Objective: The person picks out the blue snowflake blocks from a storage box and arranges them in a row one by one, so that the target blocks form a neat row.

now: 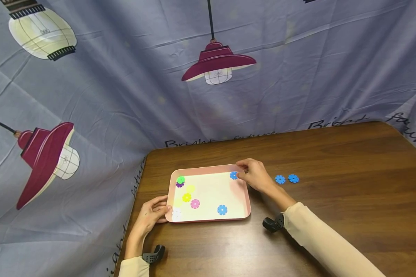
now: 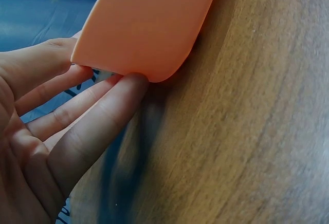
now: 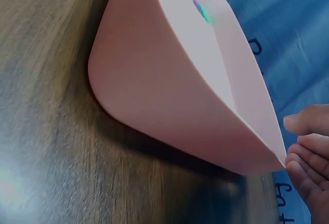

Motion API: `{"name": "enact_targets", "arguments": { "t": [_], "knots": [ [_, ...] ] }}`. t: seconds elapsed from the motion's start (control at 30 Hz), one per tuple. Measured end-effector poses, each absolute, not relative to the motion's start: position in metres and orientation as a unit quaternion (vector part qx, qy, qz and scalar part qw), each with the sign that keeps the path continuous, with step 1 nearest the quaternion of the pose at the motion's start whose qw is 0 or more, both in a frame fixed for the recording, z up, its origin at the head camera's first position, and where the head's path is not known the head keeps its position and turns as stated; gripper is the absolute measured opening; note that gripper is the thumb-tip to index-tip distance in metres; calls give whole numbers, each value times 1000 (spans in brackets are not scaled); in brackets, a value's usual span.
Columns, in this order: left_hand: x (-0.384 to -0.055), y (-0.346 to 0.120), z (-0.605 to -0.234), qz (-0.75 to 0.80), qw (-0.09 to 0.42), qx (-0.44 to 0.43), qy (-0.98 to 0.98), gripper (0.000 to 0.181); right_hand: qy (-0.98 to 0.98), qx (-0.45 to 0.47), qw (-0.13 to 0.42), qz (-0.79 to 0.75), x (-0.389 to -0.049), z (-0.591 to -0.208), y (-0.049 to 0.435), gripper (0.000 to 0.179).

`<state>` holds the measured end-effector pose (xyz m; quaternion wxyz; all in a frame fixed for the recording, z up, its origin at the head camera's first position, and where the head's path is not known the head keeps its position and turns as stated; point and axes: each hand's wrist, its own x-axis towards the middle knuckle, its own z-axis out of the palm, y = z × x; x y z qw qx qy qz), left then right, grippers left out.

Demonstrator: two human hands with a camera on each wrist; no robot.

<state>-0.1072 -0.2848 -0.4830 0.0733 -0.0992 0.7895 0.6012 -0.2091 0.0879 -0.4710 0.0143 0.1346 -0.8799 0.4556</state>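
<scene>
A shallow pink tray (image 1: 208,221) with a pale inside is between my hands. At its front left corner my left hand (image 1: 150,213) grips it, thumb over the rim and fingers along the outer wall. My right hand (image 1: 256,175) holds the back right corner, its curled fingertips right at the rim in the right wrist view. Notched plastic snowflake discs lie in the tray: blue ones (image 1: 222,209) at the front and by my right hand, a pink one (image 1: 195,204), yellow ones (image 1: 187,197), a whitish one (image 1: 176,213), and a green one (image 1: 181,179) overlapping a purple one.
Two more blue discs (image 1: 280,179) lie on the brown wooden table (image 1: 350,184), right of the tray. Behind the table and along its left side hangs a grey-blue curtain (image 1: 280,88) printed with lamps and lettering.
</scene>
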Motion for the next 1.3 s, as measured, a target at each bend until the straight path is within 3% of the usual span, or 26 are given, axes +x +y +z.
{"name": "enact_targets", "arguments": {
  "t": [0.67, 0.97, 1.2, 1.3],
  "knots": [
    [-109, -285, -482, 605, 77, -103, 785, 49, -926, 198, 9, 321, -220, -469, 68, 36],
    [-109, -286, -483, 609, 77, -105, 783, 49, -944, 229, -19, 238, -218, -464, 58, 11],
    [-108, -286, -484, 613, 78, -98, 780, 49, -961, 203, -37, 185, -215, -466, 48, 25],
    [-108, -285, -483, 613, 77, -97, 781, 49, -963, 204, -28, 172, -214, -466, 46, 21]
  ]
}}
